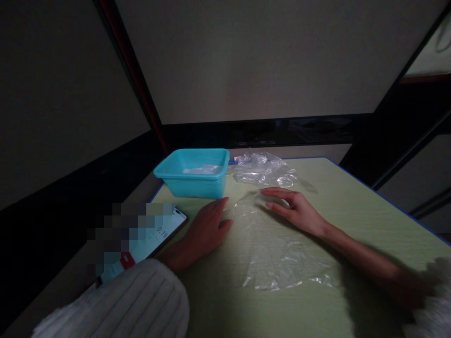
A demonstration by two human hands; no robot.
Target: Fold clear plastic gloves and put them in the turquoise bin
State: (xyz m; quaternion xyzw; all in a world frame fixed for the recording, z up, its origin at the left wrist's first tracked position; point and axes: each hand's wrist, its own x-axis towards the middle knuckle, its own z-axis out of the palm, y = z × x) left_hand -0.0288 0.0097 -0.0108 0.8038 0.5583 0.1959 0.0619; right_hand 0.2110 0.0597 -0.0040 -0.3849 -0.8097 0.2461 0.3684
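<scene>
A clear thin plastic bag (271,253) lies spread over the table in front of me, its lower end wrinkled and shiny. My right hand (298,209) is at the bag's upper right, with its fingertips touching or just above the top edge. The thumb there is apart from the fingers. Left of the bag, my left hand (209,225) has its fingers stretched out and its thumb apart. Its fingertips are close to the bag's upper left edge; I cannot tell whether they touch it.
A turquoise plastic basin (197,185) with whitish, clear sheets (202,170) inside stands at the back left. More crumpled clear plastic (262,169) lies beside it. A phone (155,237) showing a timer rests at the left. The yellow-green table (352,211) has blue edging, with walls behind.
</scene>
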